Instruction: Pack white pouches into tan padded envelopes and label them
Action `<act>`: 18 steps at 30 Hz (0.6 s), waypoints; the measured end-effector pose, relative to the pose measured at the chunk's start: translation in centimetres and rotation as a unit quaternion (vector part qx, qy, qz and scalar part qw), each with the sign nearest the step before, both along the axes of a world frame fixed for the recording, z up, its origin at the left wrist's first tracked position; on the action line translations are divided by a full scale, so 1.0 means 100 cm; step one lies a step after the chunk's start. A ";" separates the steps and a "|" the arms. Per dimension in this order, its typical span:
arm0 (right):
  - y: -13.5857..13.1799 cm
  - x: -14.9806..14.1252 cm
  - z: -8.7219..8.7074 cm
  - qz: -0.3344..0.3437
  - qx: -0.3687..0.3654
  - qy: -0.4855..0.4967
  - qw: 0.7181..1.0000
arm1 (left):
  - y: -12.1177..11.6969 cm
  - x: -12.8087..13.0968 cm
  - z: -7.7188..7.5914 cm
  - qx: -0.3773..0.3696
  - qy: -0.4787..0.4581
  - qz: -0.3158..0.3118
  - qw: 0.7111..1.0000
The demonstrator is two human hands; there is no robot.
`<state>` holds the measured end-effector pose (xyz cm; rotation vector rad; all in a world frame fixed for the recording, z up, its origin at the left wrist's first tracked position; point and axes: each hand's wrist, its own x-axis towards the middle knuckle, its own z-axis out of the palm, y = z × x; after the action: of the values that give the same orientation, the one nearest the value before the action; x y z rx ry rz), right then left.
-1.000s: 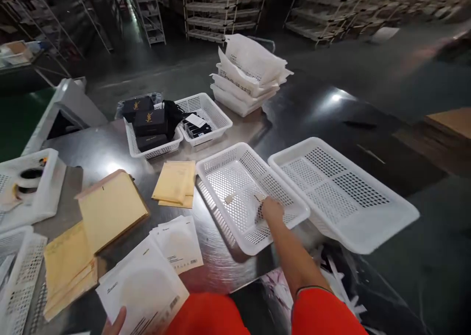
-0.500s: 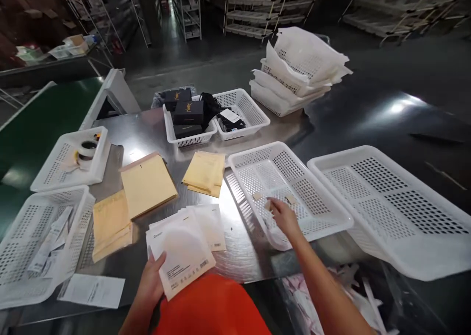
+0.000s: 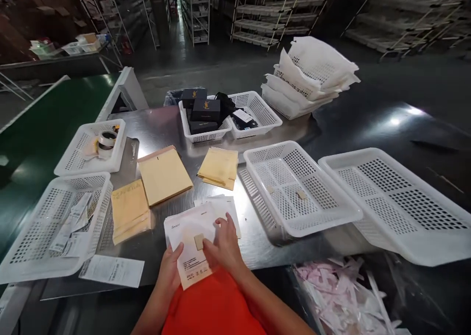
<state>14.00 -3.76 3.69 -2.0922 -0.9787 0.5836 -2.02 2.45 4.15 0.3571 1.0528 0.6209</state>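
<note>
A person in a red top grips a flat white printed packet in the left hand, thumb on its smooth face beside the lower edge. The right hand is half open over the same packet, fingers loosely bent and raised, its thumb touching a small tan square piece that lies on the packet's face. Just beyond the hands, more white packets lie on the brushed, reflective steel table. Ahead and left of them sit creased yellow paper envelopes and a thick stack of pale-yellow envelopes; straight ahead, smaller yellow envelopes. Right of the hands, a rectangular white perforated plastic basket holds two tan pieces, with another white basket beside it. Farther off are black boxes with gold emblems and a leaning stack of sheet-lined white baskets.
</note>
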 end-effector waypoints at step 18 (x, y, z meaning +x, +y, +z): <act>0.009 -0.019 -0.009 0.052 -0.071 0.135 0.987 | 0.018 -0.022 -0.011 0.251 0.288 -0.187 0.905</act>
<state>12.14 -2.89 2.79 -2.0255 -0.9161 0.9891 -4.25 4.27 3.06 1.2240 1.3280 0.4355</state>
